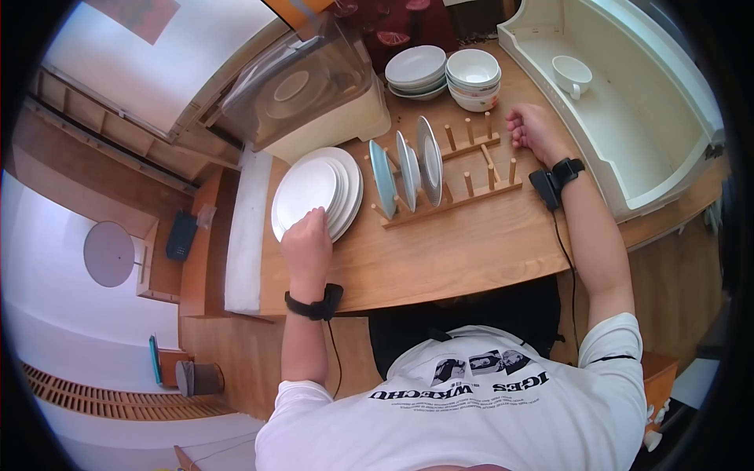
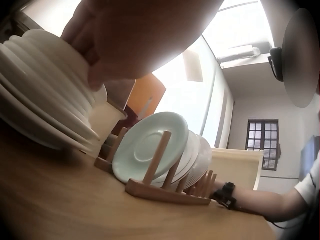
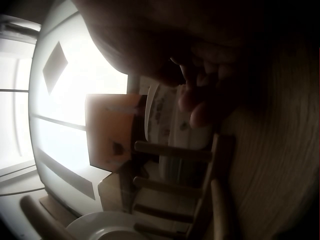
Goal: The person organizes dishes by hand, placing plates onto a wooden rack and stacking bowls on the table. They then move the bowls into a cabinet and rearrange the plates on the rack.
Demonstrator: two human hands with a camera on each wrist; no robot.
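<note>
At the left of the table my left hand (image 1: 308,245) is at the near rim of a stack of white plates (image 1: 345,196), with its fingers curled at the top plate (image 1: 305,184). In the left wrist view the thumb and fingers lie against the edge of the plate stack (image 2: 45,85). A wooden dish rack (image 1: 479,184) holds a pale green plate (image 1: 382,179) and two white plates (image 1: 429,157) on edge. My right hand (image 1: 536,133) rests on the table beyond the rack's right end, its fingers loosely curled and holding nothing.
Behind the rack stand a pile of plates (image 1: 416,67) and a stack of bowls (image 1: 474,71). A cream-coloured bin (image 1: 628,157) at the right holds a white cup (image 1: 572,74). A box with a transparent lid (image 1: 302,90) stands at the back left.
</note>
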